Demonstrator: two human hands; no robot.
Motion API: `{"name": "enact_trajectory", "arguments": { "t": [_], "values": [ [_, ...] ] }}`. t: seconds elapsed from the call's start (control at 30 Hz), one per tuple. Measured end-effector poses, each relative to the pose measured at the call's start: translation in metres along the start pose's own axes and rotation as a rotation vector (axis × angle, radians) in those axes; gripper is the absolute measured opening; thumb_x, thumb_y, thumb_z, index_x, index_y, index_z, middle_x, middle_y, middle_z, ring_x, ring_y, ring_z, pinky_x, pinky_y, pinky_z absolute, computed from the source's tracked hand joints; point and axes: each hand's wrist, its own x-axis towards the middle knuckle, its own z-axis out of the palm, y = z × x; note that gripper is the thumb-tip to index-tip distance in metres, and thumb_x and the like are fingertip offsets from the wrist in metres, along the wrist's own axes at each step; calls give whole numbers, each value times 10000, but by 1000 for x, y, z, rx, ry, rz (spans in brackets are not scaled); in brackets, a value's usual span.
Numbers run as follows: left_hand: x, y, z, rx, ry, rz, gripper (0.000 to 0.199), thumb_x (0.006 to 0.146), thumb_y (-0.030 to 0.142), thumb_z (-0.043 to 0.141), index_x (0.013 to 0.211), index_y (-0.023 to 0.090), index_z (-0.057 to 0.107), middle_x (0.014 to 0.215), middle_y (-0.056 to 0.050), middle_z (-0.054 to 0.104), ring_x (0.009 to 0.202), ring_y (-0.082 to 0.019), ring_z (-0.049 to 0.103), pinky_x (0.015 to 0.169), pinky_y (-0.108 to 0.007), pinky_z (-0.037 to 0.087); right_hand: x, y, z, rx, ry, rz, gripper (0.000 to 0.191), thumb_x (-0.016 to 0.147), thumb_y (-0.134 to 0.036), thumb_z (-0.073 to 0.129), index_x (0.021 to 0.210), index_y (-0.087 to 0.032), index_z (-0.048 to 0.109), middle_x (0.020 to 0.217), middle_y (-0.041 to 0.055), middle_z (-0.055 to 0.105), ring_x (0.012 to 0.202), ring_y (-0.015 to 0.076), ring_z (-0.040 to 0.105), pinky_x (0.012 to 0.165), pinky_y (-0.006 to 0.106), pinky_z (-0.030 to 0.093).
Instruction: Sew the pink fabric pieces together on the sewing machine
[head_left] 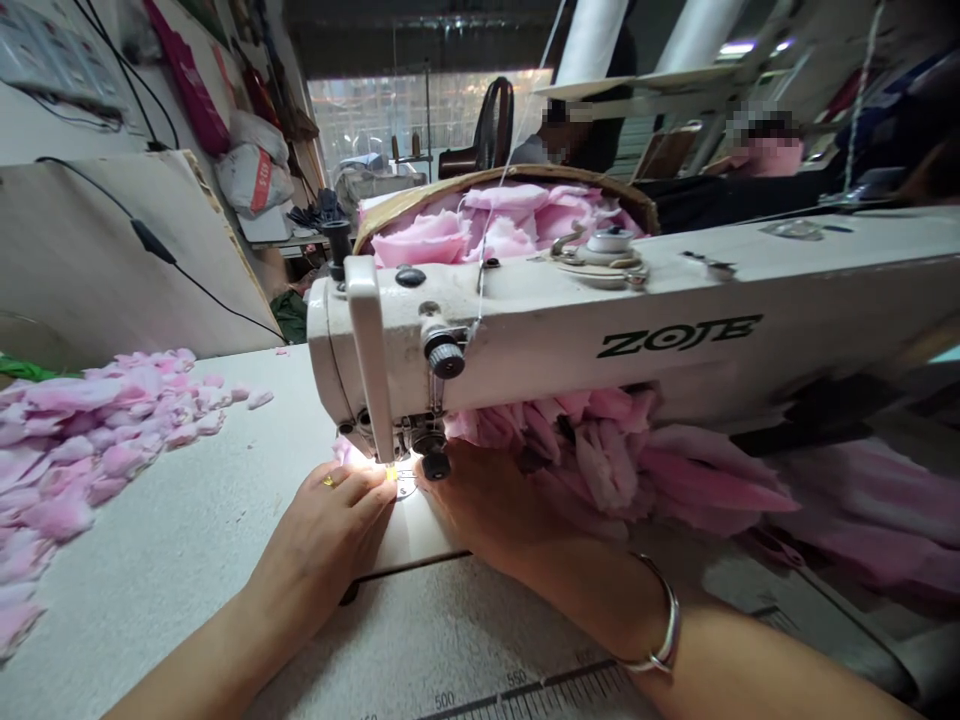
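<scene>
A white sewing machine (600,330) stands across the table, its lit needle area between my hands. My left hand (337,520), wearing a yellow ring, lies left of the presser foot with its fingers pressed together on a small piece of pink fabric (347,452), which shows behind the fingertips. Right of the needle, my right hand (484,505) reaches under the machine head, its fingers curled in against the bunched pink fabric (607,450). Its fingertips are partly hidden by the machine's black knob (435,466). A silver bangle (670,625) circles the right wrist.
A heap of pink fabric pieces (112,430) lies on the table at left. Behind the machine stands a container of pink fabric (510,215). A ruler scale (517,695) marks the table's front. Two people sit in the background. Thread (491,215) runs down to the machine.
</scene>
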Motion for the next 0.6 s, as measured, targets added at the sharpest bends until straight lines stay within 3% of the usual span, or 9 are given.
{"name": "enact_trajectory", "arguments": {
  "t": [0.13,0.27,0.43,0.6],
  "values": [
    [2,-8,1,-23,112,-60,180,947,159,378,1015,201,540,955,-43,614,917,-193,553,827,-380,460,-5,4,0,77,78,9,116,868,-171,494,828,-187,601,872,71,638,707,192,591,499,306,352],
    [4,-17,3,20,191,-104,83,908,166,450,930,187,527,885,-44,595,885,-202,538,776,-356,468,-11,1,-5,155,42,2,96,867,-266,520,865,-205,594,824,33,642,670,178,585,496,297,320],
    [11,-26,1,-53,189,-92,153,914,186,440,804,190,545,812,-23,590,813,-184,525,801,-376,444,-11,-15,-7,159,-6,-153,164,899,-283,515,1036,-201,551,890,32,653,672,170,587,479,299,294],
    [16,-28,1,-169,186,-233,135,900,237,466,818,188,561,782,-19,596,748,-179,526,711,-345,445,-1,-26,-1,38,42,-180,225,918,-219,460,1127,-153,512,948,68,654,727,204,612,477,310,309]
  ]
}}
